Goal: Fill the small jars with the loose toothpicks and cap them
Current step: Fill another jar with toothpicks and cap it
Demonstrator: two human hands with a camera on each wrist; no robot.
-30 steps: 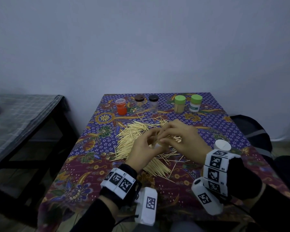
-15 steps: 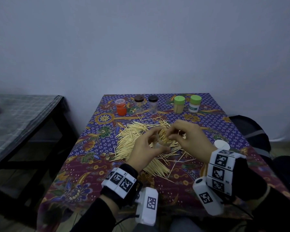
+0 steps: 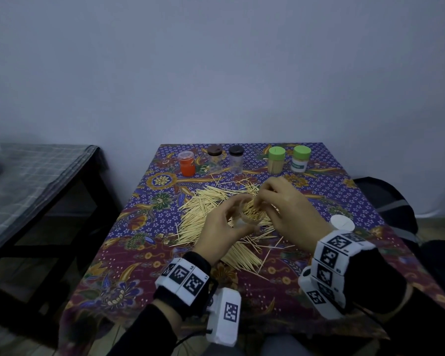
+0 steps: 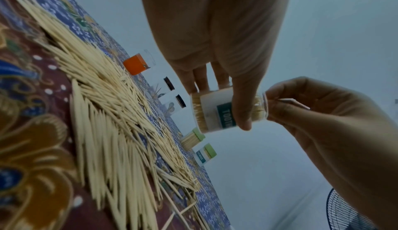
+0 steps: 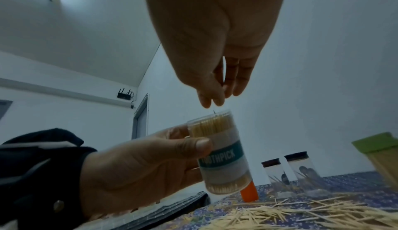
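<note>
My left hand [image 3: 226, 222] grips a clear jar [image 5: 224, 158] with a teal "TOOTHPICK" label, packed with toothpicks and uncapped, a little above the table. My right hand [image 5: 213, 101] hovers just over the jar's mouth with its fingertips bunched; I see nothing between them. One toothpick tip pokes above the rim, just below them. In the head view the right hand [image 3: 265, 194] sits behind the left. The loose toothpick pile [image 3: 208, 209] spreads under both hands. A white cap [image 3: 341, 222] lies on the cloth to the right.
Along the far edge stand an orange jar [image 3: 187, 163], two dark-lidded clear jars [image 3: 214, 159] [image 3: 236, 158] and two green-capped jars [image 3: 276, 160] [image 3: 300, 159]. A second table [image 3: 36, 176] is at the left, a dark bag [image 3: 385, 201] at the right.
My right hand has drawn back from the left hand and lifted slightly off the jar's mouth. The left hand keeps the jar in about the same place.
</note>
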